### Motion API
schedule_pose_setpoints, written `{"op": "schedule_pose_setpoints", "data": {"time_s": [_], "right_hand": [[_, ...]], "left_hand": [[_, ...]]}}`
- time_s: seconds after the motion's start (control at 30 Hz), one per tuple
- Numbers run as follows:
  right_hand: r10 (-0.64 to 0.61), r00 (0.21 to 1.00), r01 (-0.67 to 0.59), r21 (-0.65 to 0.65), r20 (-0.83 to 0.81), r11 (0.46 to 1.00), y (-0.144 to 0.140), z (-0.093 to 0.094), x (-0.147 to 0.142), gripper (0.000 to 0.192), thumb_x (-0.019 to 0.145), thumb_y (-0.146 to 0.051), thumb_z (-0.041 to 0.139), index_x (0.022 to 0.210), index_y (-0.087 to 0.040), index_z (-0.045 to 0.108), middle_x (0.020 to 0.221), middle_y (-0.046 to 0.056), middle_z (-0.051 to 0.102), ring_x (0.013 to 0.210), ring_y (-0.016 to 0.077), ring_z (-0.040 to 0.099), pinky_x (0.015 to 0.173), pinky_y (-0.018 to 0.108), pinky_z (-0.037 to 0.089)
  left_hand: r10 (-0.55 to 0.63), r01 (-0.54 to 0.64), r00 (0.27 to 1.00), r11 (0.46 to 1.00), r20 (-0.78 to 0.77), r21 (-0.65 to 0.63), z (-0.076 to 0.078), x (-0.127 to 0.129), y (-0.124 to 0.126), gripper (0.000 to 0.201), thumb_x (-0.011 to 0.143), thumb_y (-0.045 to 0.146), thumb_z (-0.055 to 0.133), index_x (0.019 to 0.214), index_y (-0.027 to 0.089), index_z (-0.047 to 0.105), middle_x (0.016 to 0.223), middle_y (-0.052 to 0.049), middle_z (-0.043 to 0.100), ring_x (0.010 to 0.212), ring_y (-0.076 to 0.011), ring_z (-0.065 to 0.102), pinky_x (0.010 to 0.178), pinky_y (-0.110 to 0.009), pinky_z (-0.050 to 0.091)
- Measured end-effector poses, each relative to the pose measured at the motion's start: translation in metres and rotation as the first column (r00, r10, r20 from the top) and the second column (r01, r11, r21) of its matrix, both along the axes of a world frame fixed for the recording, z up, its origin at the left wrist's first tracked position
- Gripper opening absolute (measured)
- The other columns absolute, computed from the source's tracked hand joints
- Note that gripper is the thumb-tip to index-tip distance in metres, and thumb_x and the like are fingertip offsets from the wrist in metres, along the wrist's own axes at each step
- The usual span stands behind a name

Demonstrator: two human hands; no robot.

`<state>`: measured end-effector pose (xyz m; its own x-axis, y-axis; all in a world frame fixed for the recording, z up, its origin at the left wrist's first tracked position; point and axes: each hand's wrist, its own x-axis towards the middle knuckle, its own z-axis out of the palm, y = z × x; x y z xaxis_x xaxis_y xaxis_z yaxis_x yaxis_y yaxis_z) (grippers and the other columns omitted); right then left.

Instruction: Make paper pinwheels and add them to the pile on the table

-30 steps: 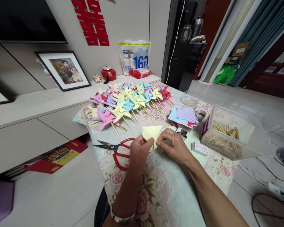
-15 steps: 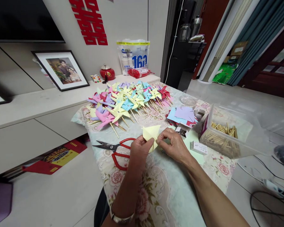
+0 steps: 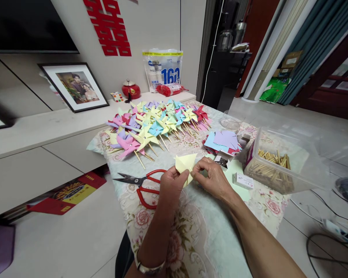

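A pale yellow paper pinwheel [image 3: 184, 162], partly folded, is held over the near part of the table. My left hand [image 3: 173, 180] pinches it from the left, thumb on top near its middle. From the right, my right hand [image 3: 210, 174] has thumb and index finger closed at the paper's centre edge; anything small between those fingertips is hidden. Red-handled scissors [image 3: 140, 180] lie just left of my left hand, blades pointing left. Beyond my hands lies a heap of finished pinwheels [image 3: 156, 125] on sticks, in pink, yellow, blue, green and purple.
At right are a stack of coloured paper [image 3: 222, 141], an open box of small metal pieces [image 3: 222, 161], a small white box [image 3: 243, 180] and a clear plastic bin [image 3: 266, 179] of short wooden sticks. A cabinet [image 3: 43, 129] runs along the left wall.
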<state>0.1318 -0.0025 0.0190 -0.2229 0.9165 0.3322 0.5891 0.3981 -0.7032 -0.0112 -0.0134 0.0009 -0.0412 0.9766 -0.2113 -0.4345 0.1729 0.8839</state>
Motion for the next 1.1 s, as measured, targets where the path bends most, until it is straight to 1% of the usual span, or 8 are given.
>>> {"op": "schedule_pose_setpoints", "data": {"time_s": [0.2,0.4,0.73,0.93,1.03,1.1], "right_hand": [[-0.002,1.0,0.002,-0.003,0.003,1.0,0.0001,0.0006,0.0001,0.016,0.081,-0.015,0.061,0.066,-0.02,0.059,0.072,0.001,0.06,0.076,0.0192,0.055,0.072,0.032,0.039],[0.011,1.0,-0.011,-0.007,0.005,1.0,-0.0005,0.0004,-0.0009,0.017,0.081,-0.014,0.061,0.066,-0.02,0.059,0.072,0.001,0.06,0.076,0.0192,0.054,0.071,0.032,0.039],[0.012,1.0,-0.012,-0.026,0.001,1.0,0.0,0.0003,-0.001,0.016,0.08,-0.014,0.061,0.066,-0.018,0.059,0.071,0.002,0.059,0.075,0.0187,0.053,0.072,0.031,0.038],[0.028,1.0,-0.029,-0.027,-0.009,0.999,-0.0005,0.0013,-0.001,0.015,0.081,-0.016,0.061,0.066,-0.018,0.06,0.072,0.002,0.06,0.076,0.0188,0.054,0.071,0.031,0.038],[0.019,0.999,-0.02,-0.026,-0.035,0.999,-0.0004,0.0015,0.0004,0.016,0.082,-0.021,0.064,0.066,-0.019,0.061,0.072,0.002,0.06,0.077,0.0193,0.055,0.071,0.032,0.039],[-0.025,0.994,0.027,0.015,-0.106,1.0,0.0,0.0014,0.0028,0.015,0.082,-0.026,0.066,0.07,-0.019,0.064,0.075,0.002,0.061,0.079,0.02,0.056,0.073,0.033,0.04]], "left_hand": [[0.021,-0.02,0.999,1.0,-0.042,0.018,-0.0008,-0.0006,-0.0004,0.031,0.061,0.026,0.082,0.089,0.013,0.077,0.076,-0.004,0.077,0.072,-0.0189,0.069,0.07,-0.026,0.051],[-0.01,0.011,0.998,1.0,-0.06,0.007,-0.0025,-0.0026,0.0001,0.033,0.063,0.027,0.08,0.092,0.012,0.077,0.078,-0.005,0.078,0.073,-0.0197,0.07,0.07,-0.026,0.051],[-0.03,0.03,0.999,0.999,-0.04,0.017,-0.0036,-0.0023,0.0002,0.035,0.064,0.028,0.08,0.094,0.011,0.075,0.079,-0.006,0.078,0.075,-0.0212,0.071,0.07,-0.027,0.052],[-0.029,0.03,0.998,0.999,-0.064,0.021,-0.0024,-0.003,0.0005,0.034,0.065,0.027,0.079,0.094,0.011,0.076,0.079,-0.005,0.078,0.069,-0.0186,0.07,0.067,-0.026,0.052],[-0.025,0.026,0.999,1.0,-0.046,0.011,-0.0019,-0.0038,0.0005,0.034,0.065,0.027,0.079,0.095,0.011,0.075,0.08,-0.006,0.078,0.068,-0.0188,0.07,0.068,-0.027,0.053],[-0.034,0.034,0.999,0.999,-0.005,-0.008,-0.0014,-0.0055,-0.0002,0.037,0.064,0.028,0.08,0.096,0.01,0.075,0.08,-0.007,0.078,0.067,-0.0203,0.071,0.068,-0.028,0.053]]}}
